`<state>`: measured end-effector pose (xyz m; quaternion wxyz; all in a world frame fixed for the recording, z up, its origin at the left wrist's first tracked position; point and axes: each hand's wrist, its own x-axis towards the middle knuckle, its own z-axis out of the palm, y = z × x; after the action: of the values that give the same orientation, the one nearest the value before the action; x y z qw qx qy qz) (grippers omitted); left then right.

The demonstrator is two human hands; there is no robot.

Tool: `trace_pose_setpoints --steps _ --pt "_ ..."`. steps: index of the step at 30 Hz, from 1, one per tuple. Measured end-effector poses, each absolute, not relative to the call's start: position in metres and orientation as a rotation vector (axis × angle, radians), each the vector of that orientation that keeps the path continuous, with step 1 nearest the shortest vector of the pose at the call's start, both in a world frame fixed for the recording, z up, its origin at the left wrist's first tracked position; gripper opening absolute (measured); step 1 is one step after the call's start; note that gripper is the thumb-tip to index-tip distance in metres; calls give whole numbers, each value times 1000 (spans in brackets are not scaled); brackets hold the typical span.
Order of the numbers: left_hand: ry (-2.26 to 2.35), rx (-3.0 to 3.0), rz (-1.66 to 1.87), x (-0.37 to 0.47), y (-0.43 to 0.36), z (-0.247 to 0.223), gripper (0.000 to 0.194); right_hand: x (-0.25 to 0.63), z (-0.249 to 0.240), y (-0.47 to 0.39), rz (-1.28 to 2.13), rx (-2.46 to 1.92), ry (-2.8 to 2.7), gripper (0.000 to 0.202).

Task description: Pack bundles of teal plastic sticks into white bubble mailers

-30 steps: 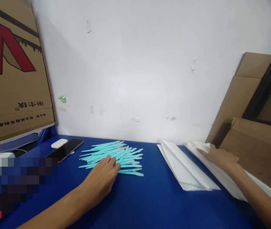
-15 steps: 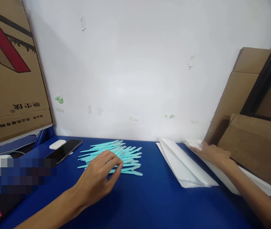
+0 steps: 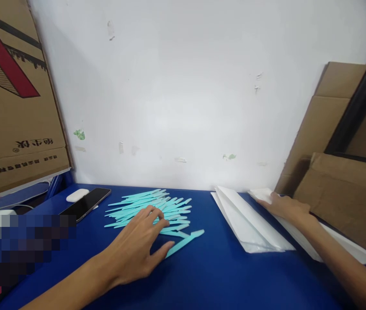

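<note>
A pile of turquoise razor-like sticks point(image 3: 137, 208) lies on the blue table point(image 3: 208, 280). My left hand point(image 3: 140, 245) is over the front of this pile, its thumb apart from the bent fingers and nothing gripped between them. One turquoise stick point(image 3: 187, 242) lies slanted in front of the others, its near end beside my left thumb. On the right, my right hand point(image 3: 284, 207) rests on the far end of a white paper stack point(image 3: 347, 243); its grip is hard to make out. Folded white sheets point(image 3: 247, 221) lie to the left of that stack.
A black phone point(image 3: 87, 203) and a white case point(image 3: 77, 195) lie at the left. A large printed cardboard box point(image 3: 18, 129) stands beyond them. More cardboard point(image 3: 347, 202) leans at the right. The white wall point(image 3: 183, 94) rises behind the table.
My left hand has opened, its thumb moving away from the fingers. A single turquoise stick now lies slanted at the front of the pile. My right hand has hardly moved.
</note>
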<state>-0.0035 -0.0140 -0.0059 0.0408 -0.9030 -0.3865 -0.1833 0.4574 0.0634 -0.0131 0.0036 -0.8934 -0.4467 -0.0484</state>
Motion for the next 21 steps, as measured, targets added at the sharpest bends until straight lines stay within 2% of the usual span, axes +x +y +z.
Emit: trace_pose_setpoints --steps 4,7,21 --pt "-1224 -2754 -439 -7 -10 -26 64 455 -10 62 -76 -2840 -1411 71" --pt "-1305 -2755 -365 -10 -4 -33 70 455 -10 62 -45 -2833 -1436 72" --pt "-1356 -2759 -301 -1 -12 -8 42 461 -20 64 -99 -2782 -1459 69"
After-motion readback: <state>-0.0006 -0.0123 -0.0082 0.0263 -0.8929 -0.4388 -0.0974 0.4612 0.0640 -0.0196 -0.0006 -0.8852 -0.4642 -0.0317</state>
